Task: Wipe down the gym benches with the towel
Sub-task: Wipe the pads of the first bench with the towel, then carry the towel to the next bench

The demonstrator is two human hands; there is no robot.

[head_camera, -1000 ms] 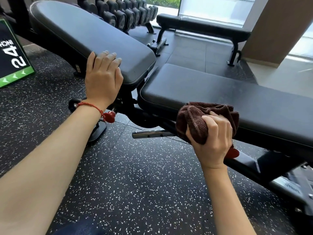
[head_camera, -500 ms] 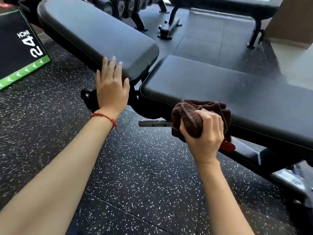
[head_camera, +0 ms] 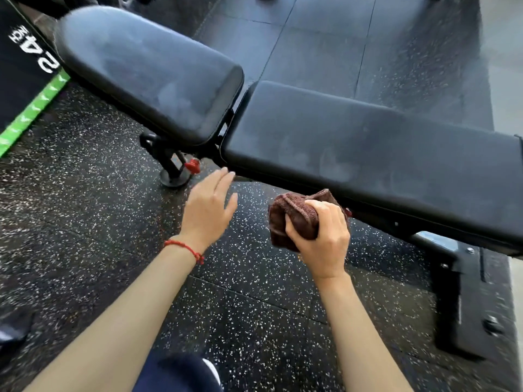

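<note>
Speckled rubber floor [head_camera: 99,236] fills the lower frame under a black bench [head_camera: 353,142]. At centre the right hand [head_camera: 322,239] grips the bunched brown towel [head_camera: 294,219] just below the bench's near edge — the left hand [head_camera: 209,210] hovers with fingers loosely extended, holding nothing. Bunched so tightly, the towel could miss patches — smears show on both pads.

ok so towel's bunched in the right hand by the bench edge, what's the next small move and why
Probably lift the right hand and press the brown towel flat onto the long pad. The towel sits balled below the pad's near edge, not on it, and the pad shows hazy smears. The left hand hovers open.
</note>
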